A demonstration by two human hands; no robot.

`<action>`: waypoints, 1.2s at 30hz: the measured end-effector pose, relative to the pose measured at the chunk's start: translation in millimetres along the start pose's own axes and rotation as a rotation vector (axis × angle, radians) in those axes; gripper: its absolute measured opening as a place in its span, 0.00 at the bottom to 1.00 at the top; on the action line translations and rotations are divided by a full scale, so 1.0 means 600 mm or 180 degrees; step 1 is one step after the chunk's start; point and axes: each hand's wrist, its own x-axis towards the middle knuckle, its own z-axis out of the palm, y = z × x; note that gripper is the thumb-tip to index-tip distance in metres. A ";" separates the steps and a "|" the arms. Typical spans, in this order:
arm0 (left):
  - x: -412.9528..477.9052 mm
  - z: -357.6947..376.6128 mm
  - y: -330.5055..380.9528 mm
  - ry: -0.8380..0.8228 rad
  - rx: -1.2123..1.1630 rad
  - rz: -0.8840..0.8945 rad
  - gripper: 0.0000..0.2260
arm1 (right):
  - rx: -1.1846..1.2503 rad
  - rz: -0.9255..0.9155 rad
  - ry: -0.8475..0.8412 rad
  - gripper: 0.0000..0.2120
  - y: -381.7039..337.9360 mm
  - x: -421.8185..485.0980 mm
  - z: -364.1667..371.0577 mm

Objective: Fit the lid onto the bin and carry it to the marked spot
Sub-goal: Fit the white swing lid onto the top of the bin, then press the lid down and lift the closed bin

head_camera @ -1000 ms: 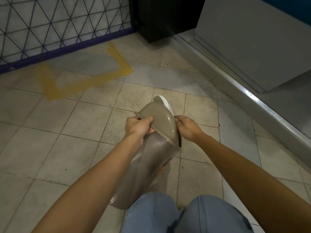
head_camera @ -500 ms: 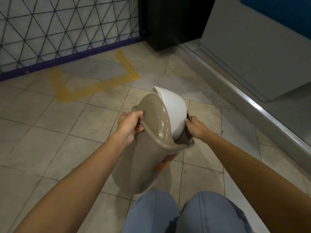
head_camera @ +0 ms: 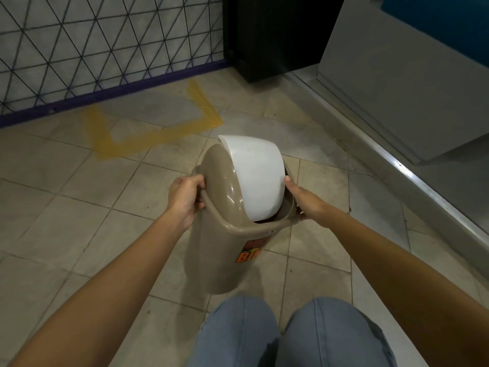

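Beige floor tiles [head_camera: 66, 186] with dark grout fill most of my view, scuffed and stained near the far wall. I note a yellow marked outline [head_camera: 148, 133] painted on the floor close to its far edge, just before a purple skirting strip [head_camera: 105, 94] under a wire mesh panel [head_camera: 100, 38]. A black cabinet [head_camera: 275, 35] stands at the far corner, and a grey panel [head_camera: 402, 75] with a metal threshold [head_camera: 412, 178] runs along the floor's right edge.

The taupe bin [head_camera: 209, 255] is at mid-floor, well short of the yellow outline, tilted with its top leaning away from me; I cannot tell whether its base touches the tiles. Its lid [head_camera: 225, 186] is seated on the rim, with the white swing flap [head_camera: 256, 178] tipped open. The interior is dark; contents cannot be determined. An orange label [head_camera: 248, 254] shows on the body.

My left hand [head_camera: 185, 200] has its fingers clamped on the lid's left rim; my right hand [head_camera: 301, 200] grips the right rim, thumb against the flap. Blue-jeaned knees [head_camera: 291, 332] sit at the near edge.
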 end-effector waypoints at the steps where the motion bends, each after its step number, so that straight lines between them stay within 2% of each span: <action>1: 0.001 -0.005 -0.002 -0.0006 0.0018 0.0022 0.05 | 0.0043 -0.0005 -0.0057 0.38 -0.001 0.000 0.000; 6: 0.007 -0.024 -0.008 0.0048 0.0063 0.0122 0.06 | 0.0038 -0.0021 -0.0201 0.40 -0.019 -0.004 0.004; 15: 0.012 -0.064 -0.032 0.0187 0.0208 0.0424 0.04 | -0.0200 -0.0395 -0.0322 0.35 -0.034 -0.008 0.017; 21: 0.015 -0.084 -0.039 0.0174 0.0132 0.0283 0.10 | -0.0290 -0.0631 -0.0298 0.29 -0.046 -0.008 0.031; 24: 0.015 -0.093 -0.039 0.0172 0.0130 0.0257 0.11 | -0.0435 -0.0739 -0.0321 0.29 -0.049 -0.011 0.035; 26: 0.013 -0.099 -0.041 0.0132 0.0182 0.0268 0.12 | -0.0707 -0.0906 -0.0311 0.32 -0.045 -0.011 0.036; 30: 0.005 -0.105 -0.045 0.0141 0.0169 0.0253 0.14 | -0.1272 -0.1225 -0.0221 0.55 -0.045 -0.016 0.038; 36: -0.004 -0.114 -0.046 0.0100 0.0320 0.0384 0.23 | -0.1491 -0.1360 -0.0308 0.62 -0.047 -0.015 0.048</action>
